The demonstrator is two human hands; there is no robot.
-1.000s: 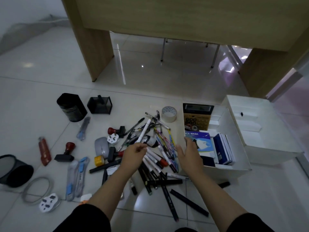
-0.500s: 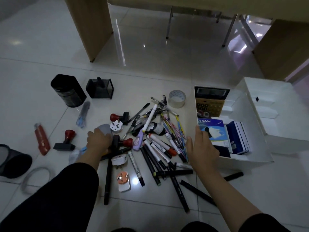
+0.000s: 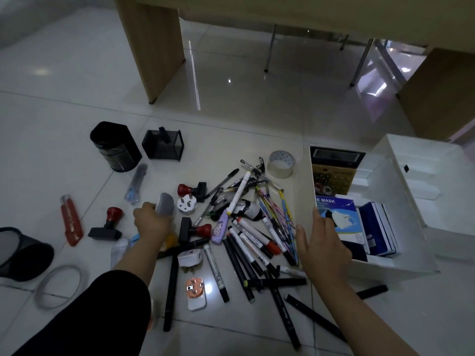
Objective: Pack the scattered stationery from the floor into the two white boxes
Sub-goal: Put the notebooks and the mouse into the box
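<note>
A: Pens and markers [image 3: 257, 227] lie in a loose heap on the pale tiled floor [image 3: 64, 111] at the centre of the frame.

B: Where are the hands?

A: Left hand [image 3: 150, 222], left of the heap, has its fingers curled round a grey computer mouse [image 3: 165, 208]. Right hand [image 3: 321, 242] hovers at lower right of centre with fingers straight and spread, holding nothing, just beside the near white box [image 3: 401, 268].

B: What sits in that box?

A: A calculator [image 3: 334, 173] at its upper end, a face mask packet [image 3: 336, 217] below it, and dark blue booklets [image 3: 377, 227] to the right. The second white box [image 3: 424, 160] stands behind it, at the right edge.

B: And around the heap?

A: A tape roll [image 3: 281, 164] above it, red-handled stamps [image 3: 108, 224] and a red cutter [image 3: 71, 220] at the left, white plugs [image 3: 187, 205] near the mouse, two black pen holders [image 3: 115, 146] at upper left. A wooden desk [image 3: 151, 42] fills the top of the frame.
</note>
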